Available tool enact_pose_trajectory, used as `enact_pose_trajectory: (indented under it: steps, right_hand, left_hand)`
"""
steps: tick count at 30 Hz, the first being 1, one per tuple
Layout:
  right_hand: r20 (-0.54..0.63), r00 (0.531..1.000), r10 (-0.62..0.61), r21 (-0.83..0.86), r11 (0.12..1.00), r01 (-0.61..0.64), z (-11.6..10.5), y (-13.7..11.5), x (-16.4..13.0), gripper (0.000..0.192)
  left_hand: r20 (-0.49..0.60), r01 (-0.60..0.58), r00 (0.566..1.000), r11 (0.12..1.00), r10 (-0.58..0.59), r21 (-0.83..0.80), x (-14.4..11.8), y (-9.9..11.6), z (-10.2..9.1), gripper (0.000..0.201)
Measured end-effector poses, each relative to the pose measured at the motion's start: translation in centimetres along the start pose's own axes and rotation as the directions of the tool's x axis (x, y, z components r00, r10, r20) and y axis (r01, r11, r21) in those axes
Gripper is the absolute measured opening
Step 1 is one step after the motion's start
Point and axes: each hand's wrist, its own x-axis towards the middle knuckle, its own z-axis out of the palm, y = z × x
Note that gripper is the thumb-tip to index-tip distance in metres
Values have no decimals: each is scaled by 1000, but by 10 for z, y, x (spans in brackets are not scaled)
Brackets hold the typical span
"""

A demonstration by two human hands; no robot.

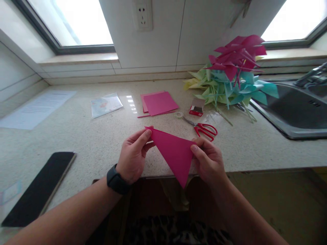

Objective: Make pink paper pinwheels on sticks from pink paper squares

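A pink sheet of paper [176, 153], folded into a triangle, is held up over the counter's front edge with one point hanging down. My left hand [135, 153] pinches its left corner between thumb and fingers. At the upper right corner, my right hand [208, 156] grips it the same way. Just beyond the right hand lie red-handled scissors [204, 130]. A stack of pink paper [162, 103] rests on the counter behind the folded sheet. Near the scissors are a roll of clear tape [179, 114] and an open small red box [196, 109].
Paper pinwheels [237, 68] in pink, blue and pale green are piled at the back right, beside a metal sink [296, 115]. To the left are a clear packet [106, 104], a printed sheet [35, 107] and a dark phone-like slab [41, 189]. The counter edge runs below my hands.
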Motion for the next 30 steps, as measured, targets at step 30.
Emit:
enact_pose_trajectory:
  steps: [30]
  right_hand:
    - [1, 1000, 23, 30, 999, -23, -6, 4, 1, 22]
  left_hand:
    - [-33, -31, 999, 992, 28, -122, 4, 3, -1, 10]
